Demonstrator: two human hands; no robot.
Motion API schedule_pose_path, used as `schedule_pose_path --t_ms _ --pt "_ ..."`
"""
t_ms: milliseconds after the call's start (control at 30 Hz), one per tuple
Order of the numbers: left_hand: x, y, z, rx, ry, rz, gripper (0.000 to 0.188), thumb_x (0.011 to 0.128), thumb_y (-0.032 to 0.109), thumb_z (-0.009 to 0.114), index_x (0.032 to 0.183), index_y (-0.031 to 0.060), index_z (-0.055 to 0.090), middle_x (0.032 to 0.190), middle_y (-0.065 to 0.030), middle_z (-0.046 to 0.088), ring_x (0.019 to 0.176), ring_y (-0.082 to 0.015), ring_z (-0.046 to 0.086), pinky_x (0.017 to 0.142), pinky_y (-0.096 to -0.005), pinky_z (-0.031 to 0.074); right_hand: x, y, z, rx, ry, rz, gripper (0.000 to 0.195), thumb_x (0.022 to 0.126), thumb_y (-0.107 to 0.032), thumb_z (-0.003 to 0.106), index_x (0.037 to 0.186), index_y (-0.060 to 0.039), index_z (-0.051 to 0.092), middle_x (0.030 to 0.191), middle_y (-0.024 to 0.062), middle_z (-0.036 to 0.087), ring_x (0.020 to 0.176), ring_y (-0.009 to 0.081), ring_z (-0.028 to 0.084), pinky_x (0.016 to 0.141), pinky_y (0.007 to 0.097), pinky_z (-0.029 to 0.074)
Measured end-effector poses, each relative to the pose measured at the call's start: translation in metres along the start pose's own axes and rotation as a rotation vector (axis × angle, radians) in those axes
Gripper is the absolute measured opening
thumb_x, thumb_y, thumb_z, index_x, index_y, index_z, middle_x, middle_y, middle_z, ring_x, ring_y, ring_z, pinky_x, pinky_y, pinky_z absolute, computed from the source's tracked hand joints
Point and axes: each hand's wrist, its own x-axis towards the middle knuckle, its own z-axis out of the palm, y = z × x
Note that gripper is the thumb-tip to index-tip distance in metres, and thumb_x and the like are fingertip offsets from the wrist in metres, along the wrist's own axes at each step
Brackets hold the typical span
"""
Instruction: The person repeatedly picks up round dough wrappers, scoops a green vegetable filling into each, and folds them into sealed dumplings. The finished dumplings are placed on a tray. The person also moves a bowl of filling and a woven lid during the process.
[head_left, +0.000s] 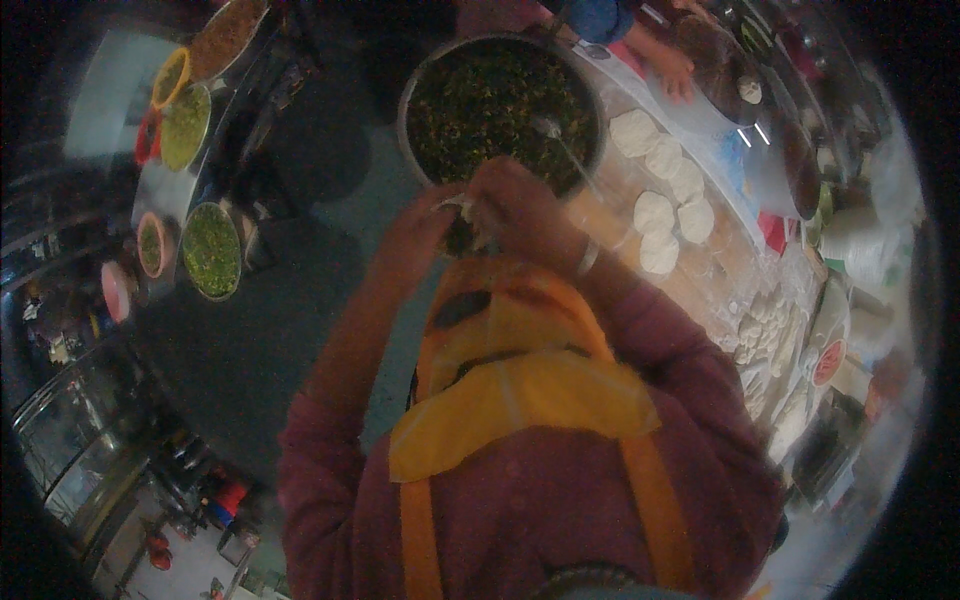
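Note:
Close to my chest, a piece of dough (474, 216) with dark green filling is held between both hands, mostly hidden by the fingers. My left hand (424, 234) grips its left side, fingers curled around the pale edge. On its right side, my right hand (517, 201) bends over the dough with its fingertips together. Just beyond the hands stands a large round metal basin (403, 124) of chopped dark green filling (487, 97). A metal spoon (559, 135) rests in the filling, its handle across the basin's right rim.
Several flat dough rounds (664, 157) lie on the floured wooden table (705, 277) at right, with dough pieces (769, 330) nearer me. Another person's hand (675, 75) is at the table's far side. Bowls of chopped greens (212, 251) stand at left.

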Motion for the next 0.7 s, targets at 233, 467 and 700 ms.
schedule_pose_path --t_ms 233,467,700 --pt "-0.003 0.016 -0.004 0.232 -0.018 0.107 0.034 0.087 0.017 0.043 0.118 0.0056 0.050 0.104 -0.0101 0.058 0.098 -0.0175 0.054 0.085 -0.0308 0.041 0.006 -0.005 -0.001 0.064 -0.092 0.058 0.019 0.082 -0.013 0.053 0.099 -0.0050 0.056 0.093 0.0150 0.055 0.083 0.0337 0.055 0.074 0.0400 0.046" --pt "0.002 0.003 -0.017 -0.214 -0.119 0.128 0.040 0.090 0.021 0.043 0.126 0.0060 0.042 0.114 -0.0096 0.053 0.103 -0.0199 0.052 0.087 -0.0322 0.043 0.004 -0.007 0.002 0.324 0.128 0.416 0.013 0.078 -0.009 0.054 0.090 -0.0035 0.058 0.083 0.0144 0.055 0.076 0.0303 0.055 0.069 0.0363 0.046" --pt "-0.009 0.002 0.008 -0.516 0.046 0.063 0.041 0.086 0.007 0.036 0.127 0.0040 0.040 0.118 -0.0090 0.048 0.106 -0.0185 0.047 0.091 -0.0292 0.039 0.008 -0.012 0.005 0.238 0.122 0.272 0.017 0.077 -0.008 0.055 0.093 -0.0039 0.057 0.085 0.0136 0.056 0.076 0.0297 0.056 0.069 0.0362 0.046"
